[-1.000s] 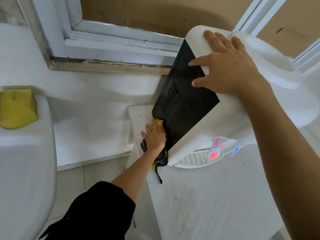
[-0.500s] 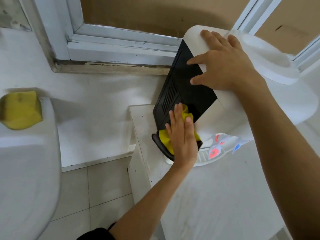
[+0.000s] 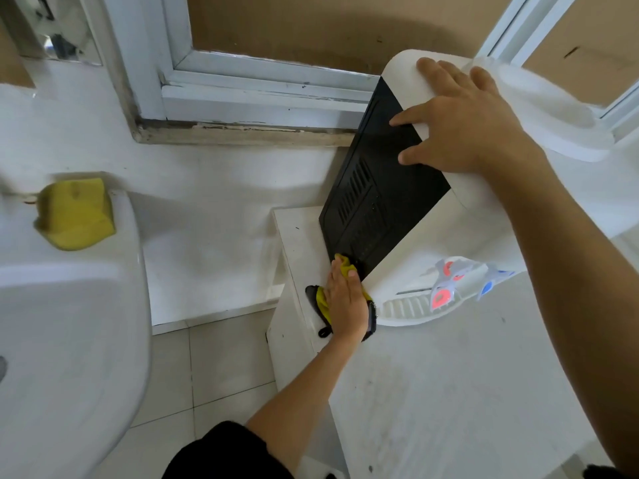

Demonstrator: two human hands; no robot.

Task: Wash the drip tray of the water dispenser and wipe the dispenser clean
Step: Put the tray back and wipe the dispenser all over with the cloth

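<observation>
No brand, label or writing can be read anywhere on the water dispenser [image 3: 432, 233]; the only markings are red and blue colour patches on its two taps [image 3: 460, 278]. The dispenser stands tilted on the white surface [image 3: 449, 392], near that surface's back left corner, its black vented rear panel [image 3: 373, 191] turned toward the camera. The right hand [image 3: 463, 122] lies flat and spread over the dispenser's top corner, fingers open, part on the white shell and part on the black panel. The left hand [image 3: 345, 299] lies flat, fingers together, pressing a yellow cloth [image 3: 323, 302] with black trim against the panel's bottom edge, where it meets the surface. The white slotted drip tray [image 3: 404, 311] sits in place under the taps, just right of the left hand. The cloth lies close to the surface's left edge, beyond which the tiled floor [image 3: 214, 368] drops away. The front of the surface is bare and open. A white sink [image 3: 69, 340] stands at the left, well apart, with a yellow sponge [image 3: 74, 214] on its rim. A window frame [image 3: 262, 95] runs behind.
</observation>
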